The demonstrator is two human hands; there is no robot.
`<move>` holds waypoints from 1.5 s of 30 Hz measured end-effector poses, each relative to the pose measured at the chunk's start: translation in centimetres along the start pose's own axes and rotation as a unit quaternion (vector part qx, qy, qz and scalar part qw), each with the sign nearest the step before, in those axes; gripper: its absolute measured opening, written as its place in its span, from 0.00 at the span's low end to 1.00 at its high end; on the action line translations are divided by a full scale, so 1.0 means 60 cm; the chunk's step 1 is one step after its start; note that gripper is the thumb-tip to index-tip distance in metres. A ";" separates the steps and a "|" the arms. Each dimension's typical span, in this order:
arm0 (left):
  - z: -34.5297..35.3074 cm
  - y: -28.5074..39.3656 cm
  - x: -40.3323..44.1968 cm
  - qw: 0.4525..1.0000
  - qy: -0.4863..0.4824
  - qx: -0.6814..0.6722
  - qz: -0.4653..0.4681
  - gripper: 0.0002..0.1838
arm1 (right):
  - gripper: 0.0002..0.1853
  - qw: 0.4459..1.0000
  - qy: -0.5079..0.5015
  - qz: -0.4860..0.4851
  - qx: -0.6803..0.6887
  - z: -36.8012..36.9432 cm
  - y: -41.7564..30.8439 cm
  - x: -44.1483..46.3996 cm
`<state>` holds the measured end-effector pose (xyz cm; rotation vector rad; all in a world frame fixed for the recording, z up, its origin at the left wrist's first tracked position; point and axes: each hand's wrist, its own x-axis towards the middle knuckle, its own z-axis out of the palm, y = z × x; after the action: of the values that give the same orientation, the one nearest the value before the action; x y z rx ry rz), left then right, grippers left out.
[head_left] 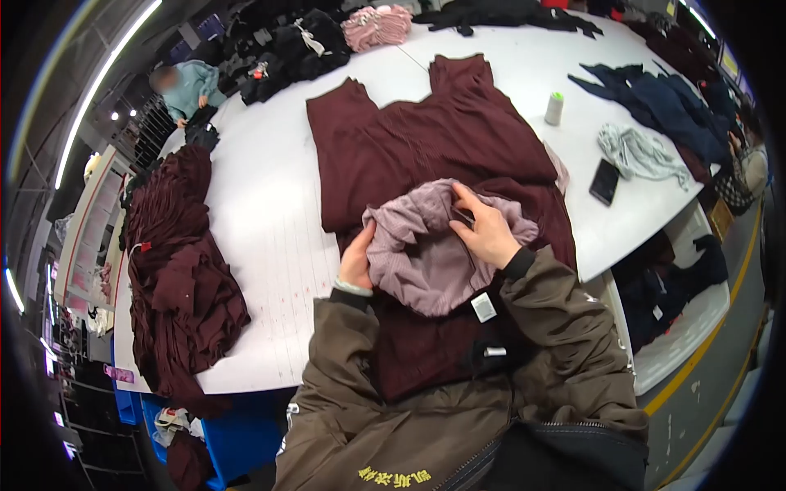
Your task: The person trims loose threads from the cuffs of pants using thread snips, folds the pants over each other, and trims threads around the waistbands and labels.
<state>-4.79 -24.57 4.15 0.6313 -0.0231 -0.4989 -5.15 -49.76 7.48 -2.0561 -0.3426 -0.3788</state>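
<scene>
A mauve knitted garment is bunched into a ring with an opening at its middle. My left hand grips its left edge, thumb over the fabric. At the upper right rim, my right hand pinches the fabric between thumb and fingers. A white label lies below the ring. Underneath, dark maroon garments are spread over the white table and reach down to my lap.
Maroon clothes are heaped at left. A thread cone, a phone and a pale green cloth lie at right. Black and pink piles line the far side. Another person stands back left, someone else at far right.
</scene>
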 end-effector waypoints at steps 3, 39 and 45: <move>-0.012 0.015 0.007 0.998 -0.047 -0.037 0.031 0.22 | 0.16 0.998 -0.003 0.012 0.059 0.053 -0.021 0.022; 0.140 -0.233 0.154 0.683 0.079 0.690 0.228 0.20 | 0.09 0.780 0.056 0.304 0.544 -0.118 0.095 -0.060; 0.150 -0.180 0.227 0.839 0.019 0.531 0.122 0.13 | 0.09 0.917 0.147 0.140 0.344 -0.150 0.085 -0.056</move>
<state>0.94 -43.28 3.51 1.7096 -0.3617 -0.1808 -7.32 -60.35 6.36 -1.3055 0.0167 -0.3244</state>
